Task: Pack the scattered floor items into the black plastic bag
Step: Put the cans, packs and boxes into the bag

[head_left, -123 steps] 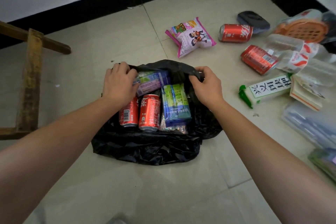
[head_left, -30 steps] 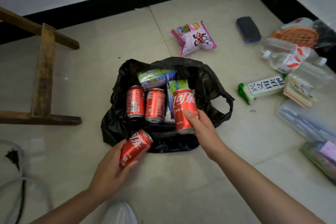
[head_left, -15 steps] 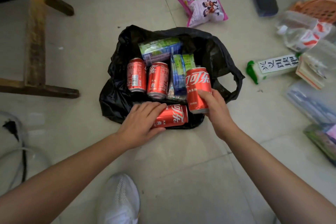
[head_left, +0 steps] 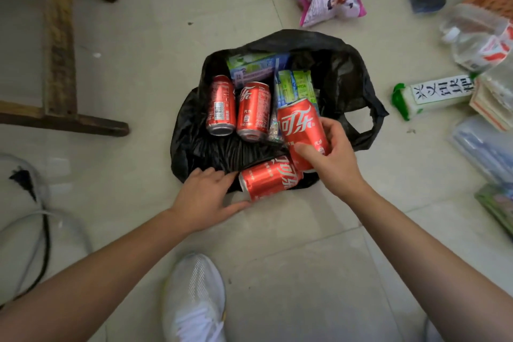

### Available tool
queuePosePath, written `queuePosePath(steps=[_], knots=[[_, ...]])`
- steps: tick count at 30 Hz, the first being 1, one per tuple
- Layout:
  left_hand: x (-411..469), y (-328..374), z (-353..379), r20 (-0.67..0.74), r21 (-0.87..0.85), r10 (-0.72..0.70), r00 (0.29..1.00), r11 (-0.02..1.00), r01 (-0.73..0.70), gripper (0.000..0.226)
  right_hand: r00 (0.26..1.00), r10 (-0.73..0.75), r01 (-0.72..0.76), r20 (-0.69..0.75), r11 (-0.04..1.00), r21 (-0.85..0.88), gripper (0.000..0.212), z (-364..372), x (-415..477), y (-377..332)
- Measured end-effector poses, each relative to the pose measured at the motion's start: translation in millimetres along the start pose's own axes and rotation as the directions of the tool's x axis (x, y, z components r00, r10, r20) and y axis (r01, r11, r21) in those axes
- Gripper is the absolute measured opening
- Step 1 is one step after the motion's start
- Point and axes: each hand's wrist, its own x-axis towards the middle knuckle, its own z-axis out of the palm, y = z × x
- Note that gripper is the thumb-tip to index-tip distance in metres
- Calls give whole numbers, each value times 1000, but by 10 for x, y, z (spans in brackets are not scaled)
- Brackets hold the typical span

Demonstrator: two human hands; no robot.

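Right hand [head_left: 331, 158] gripping red can [head_left: 301, 130] marked "可乐" over black plastic bag [head_left: 341, 69]; left hand [head_left: 205, 197] spread wide beside second can [head_left: 268, 180].

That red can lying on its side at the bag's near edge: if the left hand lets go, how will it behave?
The sideways can is a smooth cylinder on its side, so it will likely roll. It sits on the crumpled rim of the black bag, which may slow it. The left hand lies open against it, seemingly steadying rather than gripping. No dents show, so probably rigid.
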Motion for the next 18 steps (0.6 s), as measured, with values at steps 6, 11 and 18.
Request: queuePosePath(steps=[6,11,18], knots=[[-223,7,-86,-222,62,202,954,979,-193,61,984,-178,178,20,967,-181,71,39,109,-60],[-177,-13,-171,-282,7,190,940,981,-196,55,859,-260,489,442,676,-552,77,-40,293,-14],[-147,-47,-14,-75,-39,77,994,996,-80,61,667,-484,729,566,268,-630,55,-169,1,302]])
